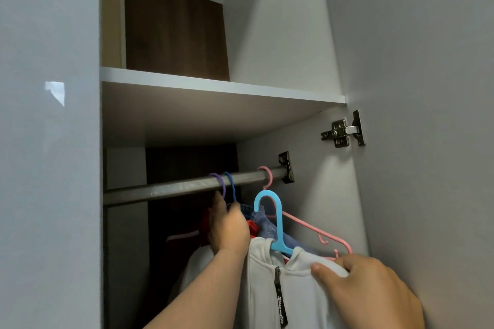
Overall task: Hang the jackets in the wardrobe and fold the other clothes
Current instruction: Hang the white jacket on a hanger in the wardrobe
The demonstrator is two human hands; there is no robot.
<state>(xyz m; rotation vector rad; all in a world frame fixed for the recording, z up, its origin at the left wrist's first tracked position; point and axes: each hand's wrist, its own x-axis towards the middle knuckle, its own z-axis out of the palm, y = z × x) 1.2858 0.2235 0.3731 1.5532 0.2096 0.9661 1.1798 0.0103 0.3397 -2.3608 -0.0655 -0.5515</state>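
Observation:
A white zip jacket (270, 288) hangs on a light blue hanger (278, 224), whose hook is just below the grey wardrobe rail (165, 188) and not over it. My right hand (366, 291) grips the jacket's right shoulder over the hanger's arm. My left hand (227, 227) reaches in under the rail and presses against the hung clothes (256, 224) below the purple hook (220, 184) and the dark blue hook (231, 187). An empty pink hanger (307, 227) hangs on the rail at the right, behind the blue one.
A white shelf (213, 85) runs above the rail. The open wardrobe door (427, 115) with its metal hinge (342, 132) stands at the right, a closed grey door panel (48, 141) at the left. Another white garment (195, 262) hangs under my left forearm.

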